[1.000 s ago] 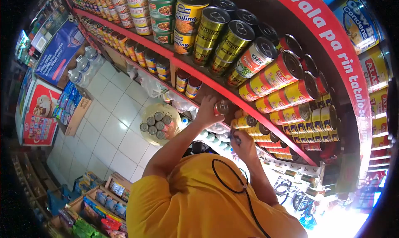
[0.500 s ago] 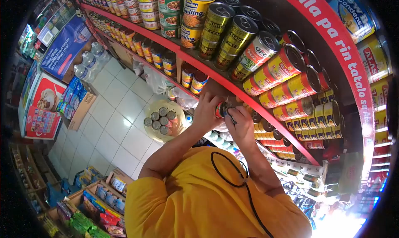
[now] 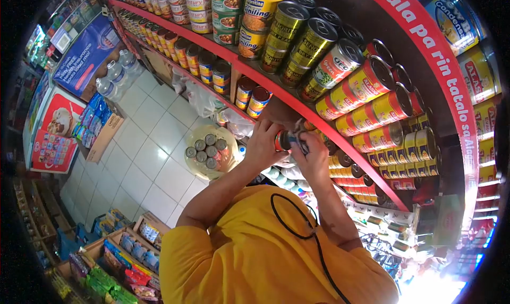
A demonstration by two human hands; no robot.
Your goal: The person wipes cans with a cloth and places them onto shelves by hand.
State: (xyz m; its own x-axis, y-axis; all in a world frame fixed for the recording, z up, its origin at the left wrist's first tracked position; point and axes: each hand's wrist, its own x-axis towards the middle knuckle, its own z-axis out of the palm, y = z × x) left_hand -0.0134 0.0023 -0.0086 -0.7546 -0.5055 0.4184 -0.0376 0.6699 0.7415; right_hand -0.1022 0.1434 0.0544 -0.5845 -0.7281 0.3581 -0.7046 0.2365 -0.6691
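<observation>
My left hand is wrapped round a small can with a dark end and a reddish side, held just under the red-edged shelf. Close to the can's dark end, my right hand has its fingers curled in. A small grey-blue thing shows at those fingers, too blurred to name. Below and left of my hands, a round pale basin on the floor holds several cans, seen from their grey tops.
The upper shelf carries stacked cans, among them red-and-yellow ones. Two cans stand on the lower shelf near my left hand. White plastic bags hang below. Water bottles and boxed goods stand across the tiled floor.
My right hand has shifted slightly right and down, and the can's dark end shows more. My left hand keeps hold of the can. The whole view has tilted slightly.
</observation>
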